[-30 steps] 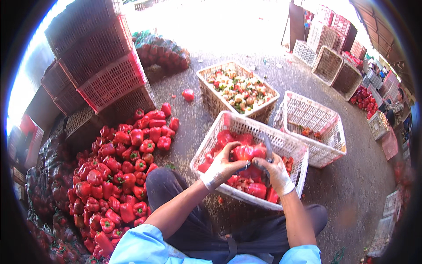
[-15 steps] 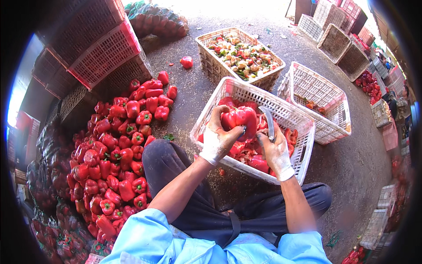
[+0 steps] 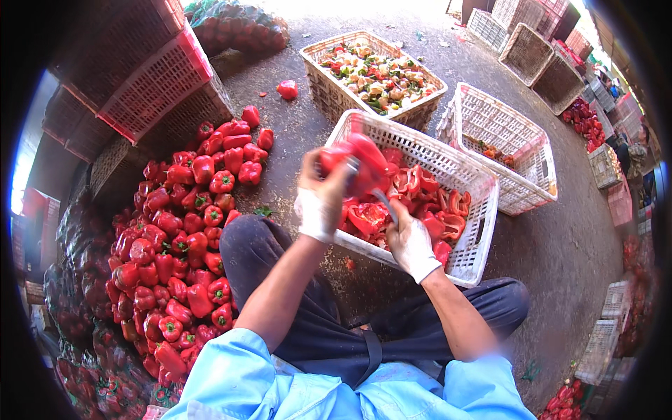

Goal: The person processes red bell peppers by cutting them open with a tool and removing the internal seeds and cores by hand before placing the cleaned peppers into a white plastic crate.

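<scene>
A red bell pepper (image 3: 365, 162), smeared by motion, is gripped in my left hand (image 3: 323, 192) above the near left part of a white plastic crate (image 3: 484, 234). In my right hand (image 3: 411, 241) I hold a knife (image 3: 383, 203) whose blade points up toward the pepper's underside; whether the tip touches or enters it is blurred. Both hands wear whitish gloves, with the fingers stained dark. Cut red pepper pieces (image 3: 420, 185) fill much of the crate below my hands.
A heap of whole red peppers (image 3: 178, 259) lies left of my knee. Beyond the white crate stand a crate of pepper cores (image 3: 374, 77) and another white crate (image 3: 500, 126) with a few scraps. Crates are stacked at the far left (image 3: 157, 84); one pepper (image 3: 287, 89) lies on the floor.
My left hand has moved left with the pepper, which is now turned and blurred. My right hand has come left and lower, and the knife's curved blade now points up-left at the pepper.
</scene>
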Action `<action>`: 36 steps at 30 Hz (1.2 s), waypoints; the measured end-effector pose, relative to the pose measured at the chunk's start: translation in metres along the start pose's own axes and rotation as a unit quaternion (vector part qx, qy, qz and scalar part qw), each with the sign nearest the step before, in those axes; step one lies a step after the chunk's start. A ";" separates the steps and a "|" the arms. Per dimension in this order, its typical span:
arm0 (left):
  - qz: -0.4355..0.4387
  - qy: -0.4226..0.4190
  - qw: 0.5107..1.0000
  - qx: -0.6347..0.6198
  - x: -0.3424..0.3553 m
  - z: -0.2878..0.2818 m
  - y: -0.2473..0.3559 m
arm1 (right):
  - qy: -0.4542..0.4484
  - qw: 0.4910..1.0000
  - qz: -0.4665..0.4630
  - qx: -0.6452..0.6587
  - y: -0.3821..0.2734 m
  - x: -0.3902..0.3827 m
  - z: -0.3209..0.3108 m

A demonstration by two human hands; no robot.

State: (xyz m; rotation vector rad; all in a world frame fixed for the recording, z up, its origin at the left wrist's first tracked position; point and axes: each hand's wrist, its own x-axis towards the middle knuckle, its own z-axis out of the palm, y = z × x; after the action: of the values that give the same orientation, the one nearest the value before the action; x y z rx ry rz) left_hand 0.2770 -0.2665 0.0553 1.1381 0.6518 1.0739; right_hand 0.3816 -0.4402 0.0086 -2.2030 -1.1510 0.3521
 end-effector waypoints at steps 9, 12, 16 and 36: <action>-0.066 -0.125 0.990 0.018 -0.005 -0.007 0.015 | -0.016 0.896 0.144 0.420 -0.020 0.026 -0.062; -0.044 -0.224 0.969 0.091 -0.022 -0.002 0.005 | -0.074 0.906 0.123 0.398 -0.029 0.030 -0.070; -0.064 -0.283 0.953 0.089 -0.019 -0.003 -0.004 | -0.103 0.920 0.063 0.372 -0.027 0.029 -0.077; 0.171 -0.389 0.898 0.114 -0.038 0.003 0.012 | -0.142 0.796 0.043 0.587 0.029 0.016 -0.066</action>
State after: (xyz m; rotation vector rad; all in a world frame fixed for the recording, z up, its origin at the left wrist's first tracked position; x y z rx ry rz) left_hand 0.2614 -0.3026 0.0636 1.7885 -0.0709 0.7311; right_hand 0.4424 -0.4658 0.0422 -1.0854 -0.6231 1.1145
